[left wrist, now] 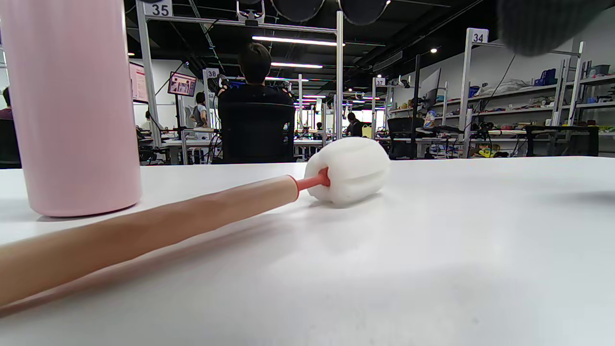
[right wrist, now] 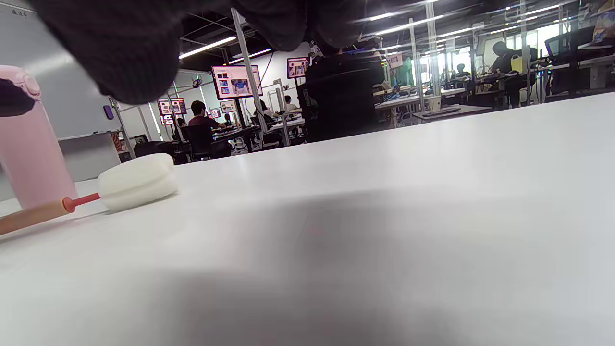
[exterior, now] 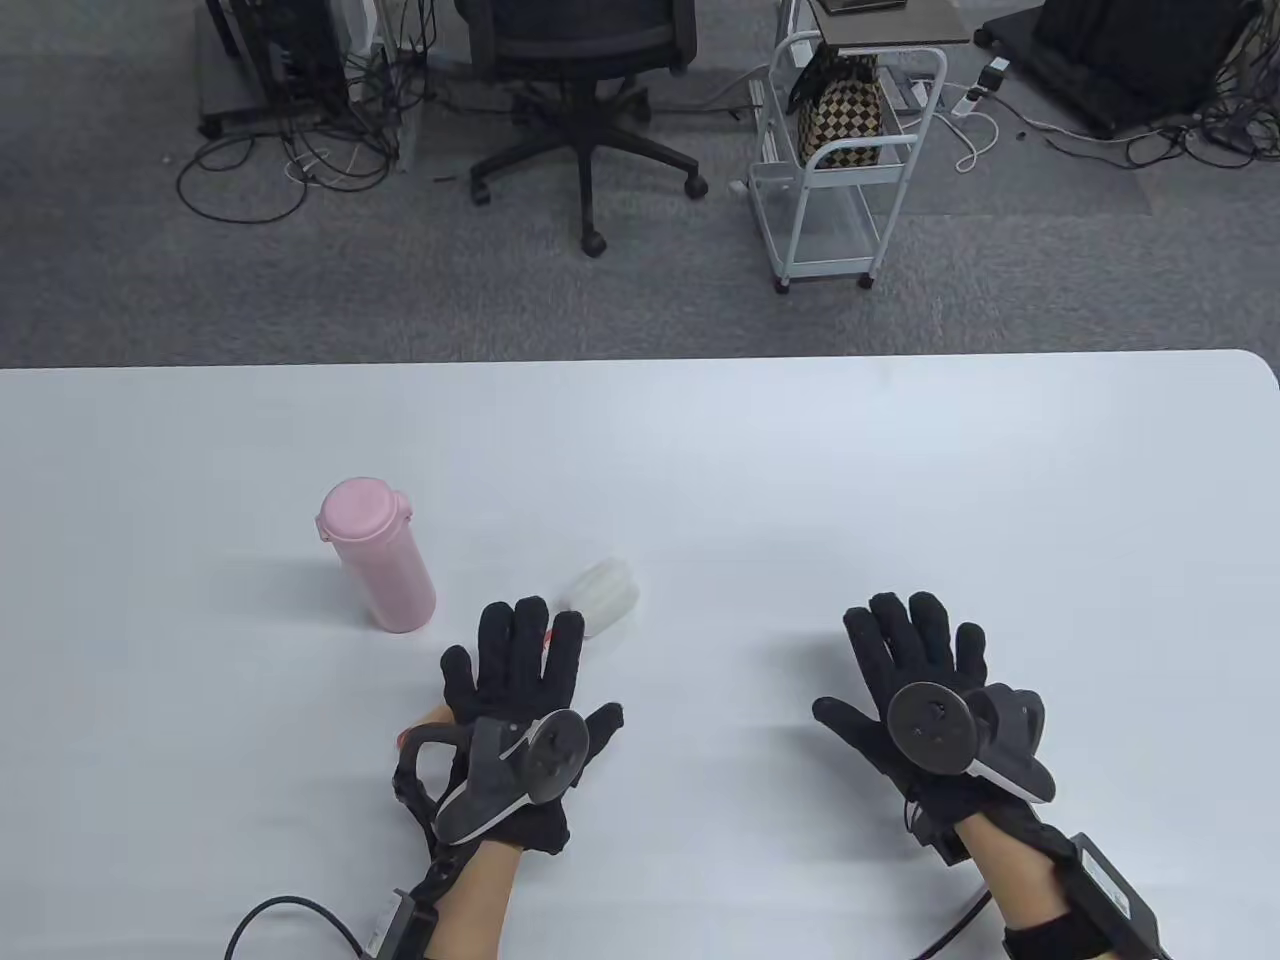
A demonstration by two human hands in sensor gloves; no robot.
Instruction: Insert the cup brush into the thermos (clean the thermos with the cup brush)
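A pink thermos (exterior: 378,555) stands upright with its lid closed on the white table (exterior: 800,480), left of centre; it also shows in the left wrist view (left wrist: 72,105) and the right wrist view (right wrist: 29,154). The cup brush lies on the table, its white sponge head (exterior: 603,596) (left wrist: 350,169) (right wrist: 137,181) pointing away and its tan handle (left wrist: 144,230) running back under my left hand (exterior: 525,690). My left hand hovers flat over the handle, fingers spread, not gripping it. My right hand (exterior: 915,680) is spread flat and empty over the table to the right.
The table's far edge (exterior: 640,360) borders a grey carpet with an office chair (exterior: 585,90) and a white cart (exterior: 840,170). Cables trail from both wrists at the near edge.
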